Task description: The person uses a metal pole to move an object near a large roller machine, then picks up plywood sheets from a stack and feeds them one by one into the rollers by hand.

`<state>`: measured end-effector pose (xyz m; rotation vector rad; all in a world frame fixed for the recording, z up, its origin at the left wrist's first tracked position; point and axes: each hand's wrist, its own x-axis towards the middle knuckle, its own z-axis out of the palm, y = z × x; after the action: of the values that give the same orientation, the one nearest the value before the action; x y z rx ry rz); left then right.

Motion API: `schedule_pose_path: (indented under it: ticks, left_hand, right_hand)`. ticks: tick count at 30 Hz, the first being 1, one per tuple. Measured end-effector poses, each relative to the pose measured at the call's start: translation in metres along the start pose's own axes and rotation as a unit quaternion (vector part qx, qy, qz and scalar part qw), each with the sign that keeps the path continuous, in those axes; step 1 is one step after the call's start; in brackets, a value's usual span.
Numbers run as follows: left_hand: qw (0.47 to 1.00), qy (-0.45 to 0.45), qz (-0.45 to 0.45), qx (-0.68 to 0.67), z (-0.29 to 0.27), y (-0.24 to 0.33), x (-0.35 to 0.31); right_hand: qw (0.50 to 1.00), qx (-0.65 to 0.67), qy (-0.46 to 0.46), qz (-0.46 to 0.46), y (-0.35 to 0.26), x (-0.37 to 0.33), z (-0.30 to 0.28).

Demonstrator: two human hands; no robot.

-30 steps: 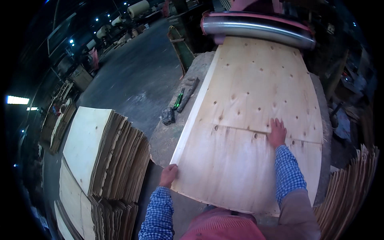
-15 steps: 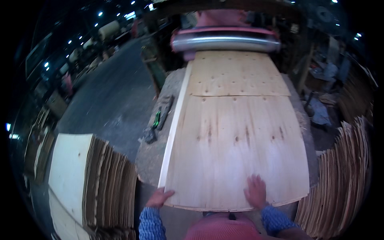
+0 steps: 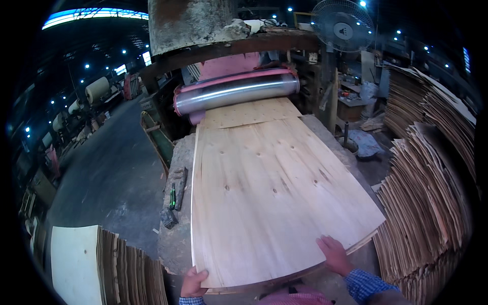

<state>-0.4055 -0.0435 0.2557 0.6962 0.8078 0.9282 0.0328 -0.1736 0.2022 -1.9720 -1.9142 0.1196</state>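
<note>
A broad, pale wood veneer sheet (image 3: 264, 203) with dark knots lies on top of a low stack of sheets in front of me. My left hand (image 3: 193, 282) holds its near left corner, thumb on top and the other fingers at the edge, partly hidden. On the near right part of the sheet, my right hand (image 3: 334, 254) rests with its fingers stretched out over the surface. Beyond it, a second veneer sheet (image 3: 249, 111) reaches up to a shiny metal roller (image 3: 239, 96); the two meet or overlap along an uneven line.
A green-handled cutter (image 3: 173, 195) and a dark tool (image 3: 181, 189) lie on the worn ledge (image 3: 178, 152) at left. Veneer stacks stand on edge at near left (image 3: 76, 264) and right (image 3: 422, 198). A fan (image 3: 341, 25) stands at far right.
The camera view has tilted and turned. The near sheet has shifted left, covering the pale strip along the stack's left side. Less of the far sheet shows. Both hands remain at the near edge.
</note>
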Motion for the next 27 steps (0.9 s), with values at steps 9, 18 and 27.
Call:
schedule_pose_path:
  ticks: [9, 18, 27]
  left_hand:
    - [0.974, 0.155, -0.080, 0.147, -0.056, -0.017, -0.051]
    - [0.960, 0.280, 0.021, -0.012, -0.069, -0.030, 0.034]
    - [0.908, 0.393, -0.003, 0.145, -0.033, -0.071, 0.033]
  right_hand:
    - [0.997, 0.029, -0.066, -0.017, -0.054, -0.027, -0.029]
    - [0.998, 0.036, -0.039, -0.021, -0.014, 0.076, -0.010]
    - [0.999, -0.029, -0.035, -0.017, 0.062, 0.220, 0.075]
